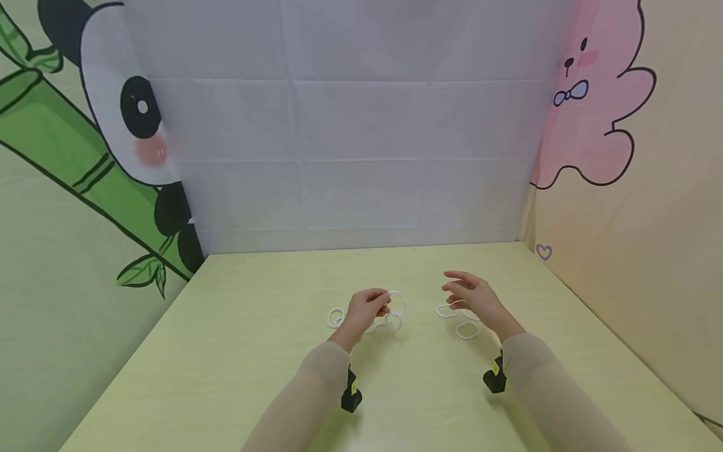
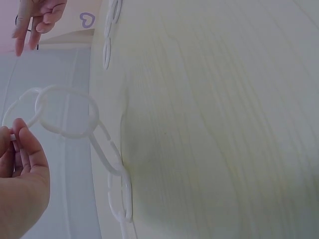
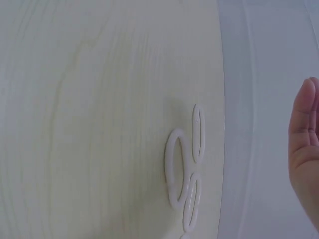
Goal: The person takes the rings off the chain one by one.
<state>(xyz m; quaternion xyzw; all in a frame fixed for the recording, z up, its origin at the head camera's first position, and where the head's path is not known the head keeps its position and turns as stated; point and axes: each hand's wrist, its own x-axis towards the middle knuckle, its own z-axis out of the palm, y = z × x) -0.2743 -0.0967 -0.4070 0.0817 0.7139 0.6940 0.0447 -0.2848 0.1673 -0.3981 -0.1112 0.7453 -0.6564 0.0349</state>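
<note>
My left hand [image 1: 366,307] pinches a white plastic chain link [image 2: 14,102] between thumb and fingertips. Joined to it, more links [image 2: 67,135] of the chain hang down to the table in the left wrist view. Some white links [image 1: 329,318] lie to the left, partly hidden behind the left hand and wrist. On the right, my right hand [image 1: 474,300] is raised above several white links [image 1: 457,331] on the table, fingers loosely spread and holding nothing. In the right wrist view, those oval links [image 3: 170,169] lie flat, and only part of the right hand [image 3: 305,144] shows.
The pale wood-look table [image 1: 254,351] carries the links. White cloth [image 1: 361,125] hangs behind its far edge, with a panda-printed wall at left and a pink bear-printed wall [image 1: 593,138] at right. Black wrist cameras [image 1: 351,398] hang below both sleeves.
</note>
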